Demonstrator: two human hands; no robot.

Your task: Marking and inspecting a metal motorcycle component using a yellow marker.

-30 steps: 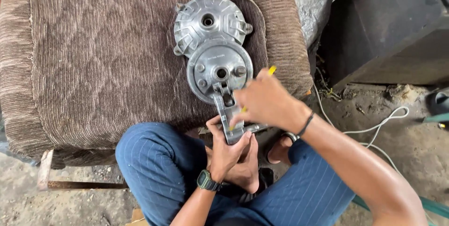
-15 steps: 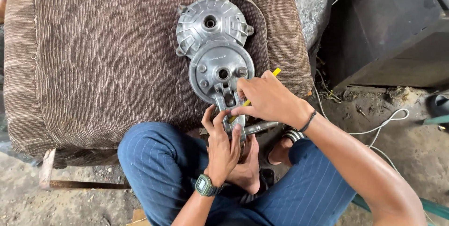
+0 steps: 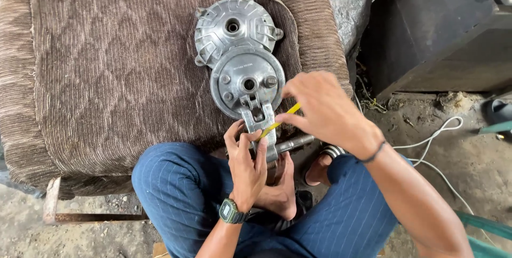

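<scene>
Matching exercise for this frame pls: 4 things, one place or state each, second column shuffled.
1. left hand
2. right hand
3. finned metal cover
4. white cable

A. lies on the dirt floor
B. pinches a thin yellow tool
C. grips the arm of the round metal plate
D. rests on the brown cushion, partly under the plate

Pairs: 1-C, 2-B, 3-D, 4-A

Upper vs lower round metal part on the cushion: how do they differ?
The upper ribbed hub cover has raised ribs and edge lugs; the lower flat disc plate is smooth with bolt heads. The disc plate overlaps the hub cover's lower edge. The disc plate carries an arm that the left hand grips; the hub cover lies untouched. Both are silvery metal, round, with a centre hole, on the brown cushion.
</scene>
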